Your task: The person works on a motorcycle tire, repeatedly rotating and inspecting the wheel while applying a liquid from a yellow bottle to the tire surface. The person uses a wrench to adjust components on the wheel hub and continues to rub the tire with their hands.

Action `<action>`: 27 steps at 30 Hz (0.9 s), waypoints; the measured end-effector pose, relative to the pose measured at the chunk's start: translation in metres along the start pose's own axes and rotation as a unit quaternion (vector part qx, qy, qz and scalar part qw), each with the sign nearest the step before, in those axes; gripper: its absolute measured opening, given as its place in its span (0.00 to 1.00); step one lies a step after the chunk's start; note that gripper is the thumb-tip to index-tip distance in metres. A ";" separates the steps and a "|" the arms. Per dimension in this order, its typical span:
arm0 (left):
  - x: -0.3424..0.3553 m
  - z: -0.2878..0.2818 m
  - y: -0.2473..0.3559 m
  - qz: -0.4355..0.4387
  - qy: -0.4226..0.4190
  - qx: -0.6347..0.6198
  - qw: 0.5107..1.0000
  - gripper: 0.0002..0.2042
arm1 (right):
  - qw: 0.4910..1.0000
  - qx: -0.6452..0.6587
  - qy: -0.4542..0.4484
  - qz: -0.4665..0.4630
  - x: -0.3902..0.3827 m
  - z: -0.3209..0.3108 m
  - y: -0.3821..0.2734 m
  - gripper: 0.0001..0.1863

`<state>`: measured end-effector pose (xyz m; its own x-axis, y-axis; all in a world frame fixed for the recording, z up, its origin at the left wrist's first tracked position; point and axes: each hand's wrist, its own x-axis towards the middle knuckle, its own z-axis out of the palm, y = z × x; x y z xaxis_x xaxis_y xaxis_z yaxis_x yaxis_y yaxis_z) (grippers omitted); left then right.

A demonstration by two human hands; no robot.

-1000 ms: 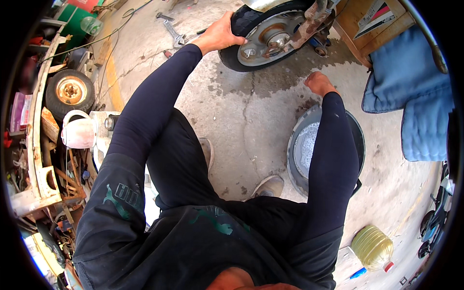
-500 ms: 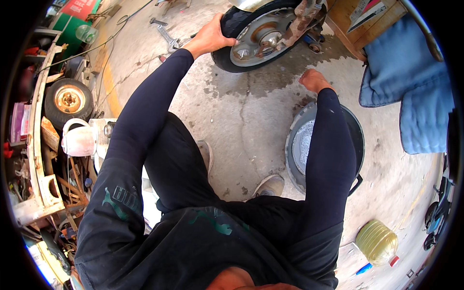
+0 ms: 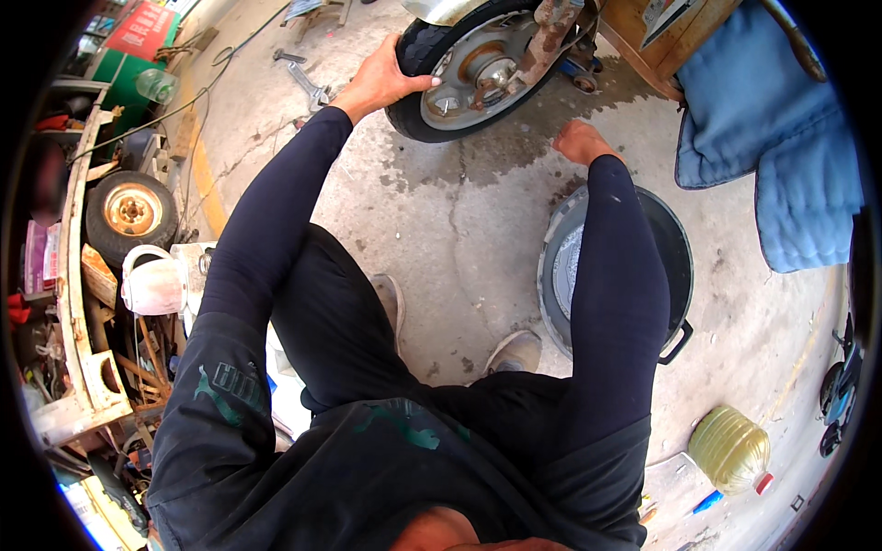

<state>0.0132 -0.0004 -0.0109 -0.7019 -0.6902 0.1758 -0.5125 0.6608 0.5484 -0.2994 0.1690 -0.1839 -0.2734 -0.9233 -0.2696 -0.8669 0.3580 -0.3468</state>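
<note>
My left hand (image 3: 390,73) grips the black tire (image 3: 415,115) of a wheel with a grey hub (image 3: 487,69) and a rusty fork (image 3: 549,37), thumb on its side. My right hand (image 3: 579,140) has its fingers curled, a short way below and right of the wheel, apart from it; whatever is in those fingers, if anything, is hidden. Under my right forearm stands a grey tub (image 3: 673,257) with a pale inner vessel (image 3: 563,266).
Wrenches (image 3: 308,83) and a cable lie up left. A cluttered metal rack (image 3: 73,285), spare wheel (image 3: 129,211) and pink-white container (image 3: 152,280) line the left. Blue padded cloths (image 3: 753,101) and a wooden box (image 3: 661,46) are right; a yellow jug (image 3: 730,447) lies lower right.
The wheel, tub and surroundings have shifted in view, the wheel leftward. My left hand stays on the tire; my right hand has moved slightly up and left, still curled.
</note>
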 end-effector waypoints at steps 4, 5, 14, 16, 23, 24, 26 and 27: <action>0.004 0.004 0.005 -0.010 0.000 0.004 1.000 0.41 | 1.000 -0.024 0.007 -0.007 0.002 0.002 0.013 0.23; 0.005 0.004 0.007 -0.014 -0.001 0.006 1.000 0.40 | 1.000 -0.025 0.007 -0.012 0.001 0.001 0.016 0.23; 0.003 0.002 0.010 -0.053 0.012 -0.012 0.998 0.41 | 0.975 0.198 0.019 -0.100 -0.022 -0.082 -0.096 0.24; 0.005 0.003 0.008 -0.027 0.018 -0.029 0.999 0.41 | 0.898 0.398 0.010 -0.186 -0.020 -0.087 -0.144 0.26; -0.001 0.003 0.004 -0.030 0.030 -0.024 0.999 0.39 | 0.961 0.146 0.056 -0.230 -0.070 -0.118 -0.216 0.29; 0.001 0.002 0.002 -0.033 0.022 -0.028 0.999 0.39 | 0.964 0.134 0.059 -0.221 -0.070 -0.115 -0.214 0.29; 0.004 0.003 0.001 -0.040 0.007 -0.040 0.998 0.39 | 0.951 0.174 0.079 -0.243 -0.068 -0.111 -0.196 0.33; 0.001 0.004 -0.002 -0.031 0.025 -0.038 0.998 0.39 | 0.954 0.185 0.065 -0.229 -0.063 -0.106 -0.187 0.31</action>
<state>0.0113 -0.0007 -0.0151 -0.6430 -0.7447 0.1785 -0.5142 0.5926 0.6201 -0.1646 0.1455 -0.0065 0.0274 -0.9954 0.0916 -0.7081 -0.0840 -0.7011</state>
